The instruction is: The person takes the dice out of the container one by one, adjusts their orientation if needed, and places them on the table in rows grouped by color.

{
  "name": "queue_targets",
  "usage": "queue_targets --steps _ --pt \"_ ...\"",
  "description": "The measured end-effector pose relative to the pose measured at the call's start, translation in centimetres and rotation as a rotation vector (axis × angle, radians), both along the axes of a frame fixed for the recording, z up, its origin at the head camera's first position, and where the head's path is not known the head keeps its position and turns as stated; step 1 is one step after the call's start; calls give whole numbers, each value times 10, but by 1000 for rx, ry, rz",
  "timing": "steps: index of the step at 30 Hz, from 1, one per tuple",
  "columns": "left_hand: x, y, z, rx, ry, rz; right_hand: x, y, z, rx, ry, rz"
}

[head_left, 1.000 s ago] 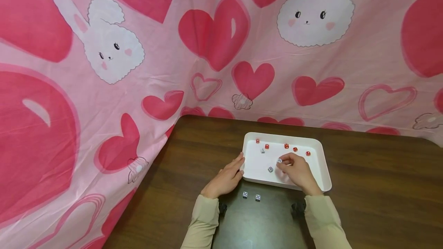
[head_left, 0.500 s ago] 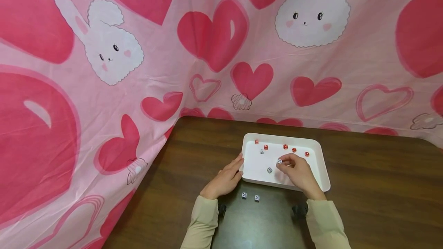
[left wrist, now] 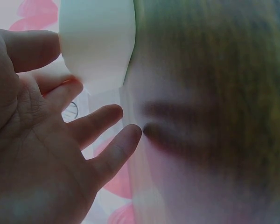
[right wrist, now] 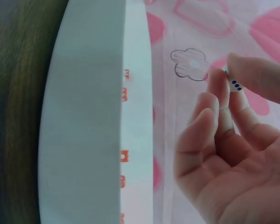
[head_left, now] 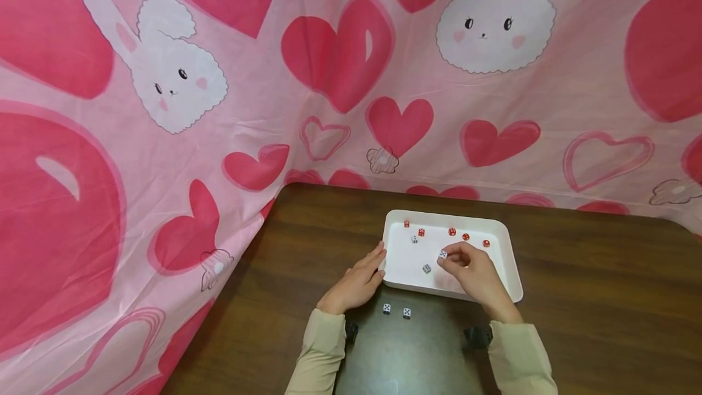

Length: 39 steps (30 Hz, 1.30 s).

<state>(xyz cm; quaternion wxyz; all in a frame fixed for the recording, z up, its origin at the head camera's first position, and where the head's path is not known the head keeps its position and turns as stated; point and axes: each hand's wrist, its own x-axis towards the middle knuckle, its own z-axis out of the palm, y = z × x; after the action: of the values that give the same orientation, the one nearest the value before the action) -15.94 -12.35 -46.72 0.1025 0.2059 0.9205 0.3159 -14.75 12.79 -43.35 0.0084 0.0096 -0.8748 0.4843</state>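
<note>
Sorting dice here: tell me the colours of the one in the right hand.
The die is white with dark blue pips, clearest in the right wrist view.

Tabletop (head_left: 598, 285): dark wood grain, smooth, with a pale sheen toward the near edge. Tray (head_left: 517, 270): white, plastic by its look, smooth walls. Red dice (head_left: 452, 231), along the tray's far edge: plastic-looking, shiny. White dice (head_left: 386, 309), between tray and tabletop's near edge: opaque, plastic-looking. Beyond the far edge, from where I stand: printed cloth (head_left: 340, 166), matt, lightly creased. Sleeves (head_left: 323, 346): matt cloth, wrinkled.
</note>
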Motion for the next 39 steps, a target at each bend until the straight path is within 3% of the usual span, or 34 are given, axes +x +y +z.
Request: queue_targets --steps 4,13,31,39 --pt "-1 1 0 3 -10 2 2 -1 4 -5 19 12" --pt "-4 1 -3 -34 40 -14 8 -2 10 -11 84 29" --pt "-5 1 -1 -20 15 -8 23 -4 11 -24 100 24" --pt "-5 1 -1 -13 10 -4 28 -3 7 -29 62 31"
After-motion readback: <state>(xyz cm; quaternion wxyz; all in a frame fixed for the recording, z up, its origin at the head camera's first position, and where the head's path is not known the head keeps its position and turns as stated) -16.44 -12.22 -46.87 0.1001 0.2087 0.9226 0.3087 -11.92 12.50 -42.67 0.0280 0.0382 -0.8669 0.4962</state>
